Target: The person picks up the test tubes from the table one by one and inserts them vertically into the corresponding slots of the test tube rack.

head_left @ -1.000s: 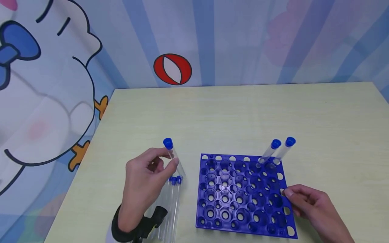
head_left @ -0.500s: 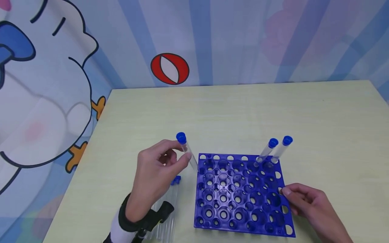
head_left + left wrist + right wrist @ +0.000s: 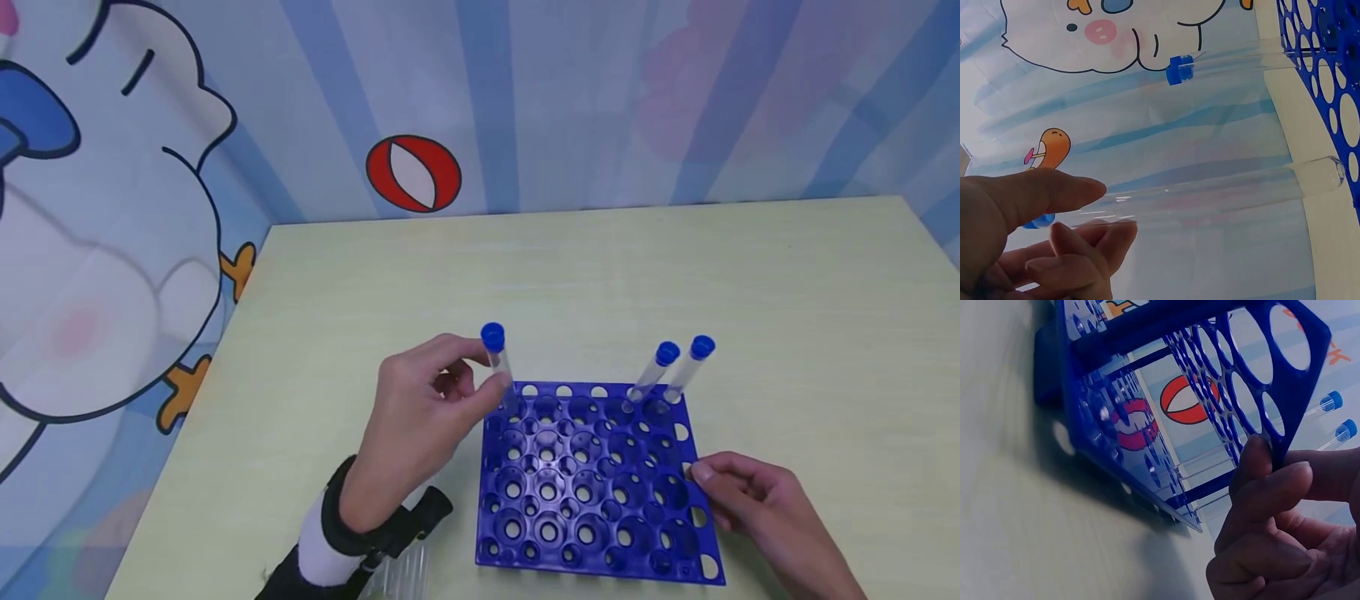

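My left hand pinches a clear test tube with a blue cap, just below the cap, at the back left corner of the blue test tube rack. In the left wrist view the tube's rounded end is close to the rack's holed face; I cannot tell whether it touches. My right hand grips the rack's right edge between thumb and fingers, also seen in the right wrist view, where the fingers hold the rim. Two capped tubes lean in the rack's back right holes.
Several clear tubes lie on the table left of the rack, partly hidden beneath the left wrist and its black strap. The pale table ends at a wall with cartoon prints behind and on the left.
My left hand has carried the tube rightward from above the lying tubes to the rack's back left corner. The right hand has kept its grip on the rack's edge.
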### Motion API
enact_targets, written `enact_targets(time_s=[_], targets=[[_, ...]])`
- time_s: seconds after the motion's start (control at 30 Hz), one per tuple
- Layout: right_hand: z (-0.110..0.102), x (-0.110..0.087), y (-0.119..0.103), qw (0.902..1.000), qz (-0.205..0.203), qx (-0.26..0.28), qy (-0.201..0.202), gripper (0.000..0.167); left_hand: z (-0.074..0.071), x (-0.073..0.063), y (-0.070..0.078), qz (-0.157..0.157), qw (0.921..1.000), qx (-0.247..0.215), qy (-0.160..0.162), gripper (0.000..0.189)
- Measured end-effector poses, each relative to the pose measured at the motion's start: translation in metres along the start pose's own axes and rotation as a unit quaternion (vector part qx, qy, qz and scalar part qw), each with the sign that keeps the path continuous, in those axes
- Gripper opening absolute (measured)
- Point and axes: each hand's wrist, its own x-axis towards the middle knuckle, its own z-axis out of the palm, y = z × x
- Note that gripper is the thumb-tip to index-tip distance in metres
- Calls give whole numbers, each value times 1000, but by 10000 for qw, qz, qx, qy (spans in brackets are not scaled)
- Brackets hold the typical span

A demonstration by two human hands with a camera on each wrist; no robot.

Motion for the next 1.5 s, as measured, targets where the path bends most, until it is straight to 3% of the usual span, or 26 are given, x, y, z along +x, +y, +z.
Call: enact_targets(time_s=[0.27,0.63,0.97,1.2,1.5], targets=[[0,-1,0,10000,-25,13,50,42,14,17,-1,121,9993,-261,-242,16],[0,0,-1,10000,-5,-37,80,42,29,33,-2,389,9981,-440,-209,14],[0,1,-1,9999,101,-66,78,44,44,43,-2,261,9959,-671,-545,16],[0,1,0,9999,99,49,65,43,53,46,-3,396,9929,-767,-822,14],[0,0,-1,9999,105,61,73,43,58,47,-3,546,9906,-812,-954,13]])
